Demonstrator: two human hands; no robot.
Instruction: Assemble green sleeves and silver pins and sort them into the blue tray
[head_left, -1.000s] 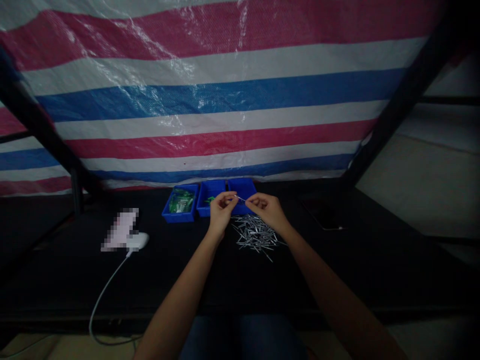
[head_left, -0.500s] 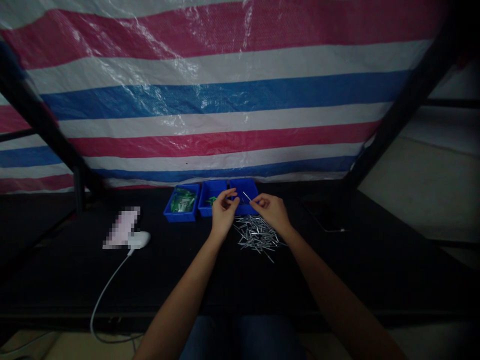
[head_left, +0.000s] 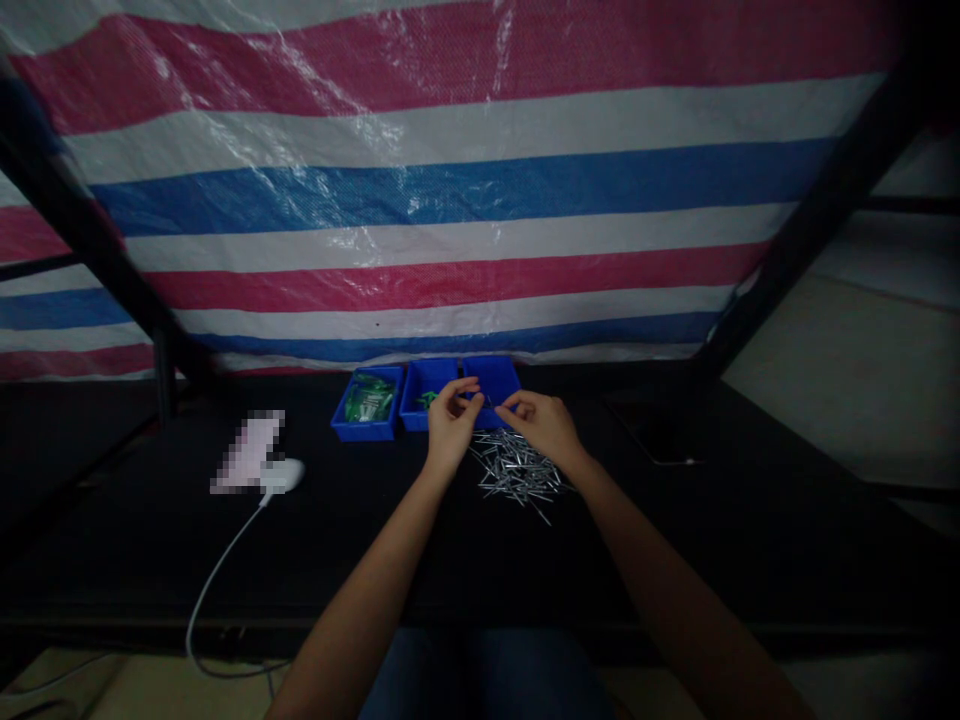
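Observation:
My left hand [head_left: 452, 422] is held in front of the blue bins, its thumb and fingers curled together in a pinch. Whatever sits between those fingertips is too small and dark to make out. Close on its right, my right hand [head_left: 546, 424] pinches a thin metal rod, now barely visible between the two hands. Under my right hand a loose pile of thin silver metal rods [head_left: 517, 470] lies on the black table. Behind my hands stands the right blue bin [head_left: 495, 372]; the middle blue bin [head_left: 429, 370] has small green pieces inside.
The left blue bin [head_left: 366, 432] holds green and clear pieces. Farther left lie a blurred pink item [head_left: 251, 450] and a white plug-like device [head_left: 289, 474] with a cable [head_left: 214, 570]. A dark flat device [head_left: 656, 432] rests at right. Striped sheeting [head_left: 465, 190] hangs behind the table.
The rod in my right hand stood out slanting up a moment ago; it now hardly shows. My right fingertips are slightly closer to my left hand. The view has shifted slightly.

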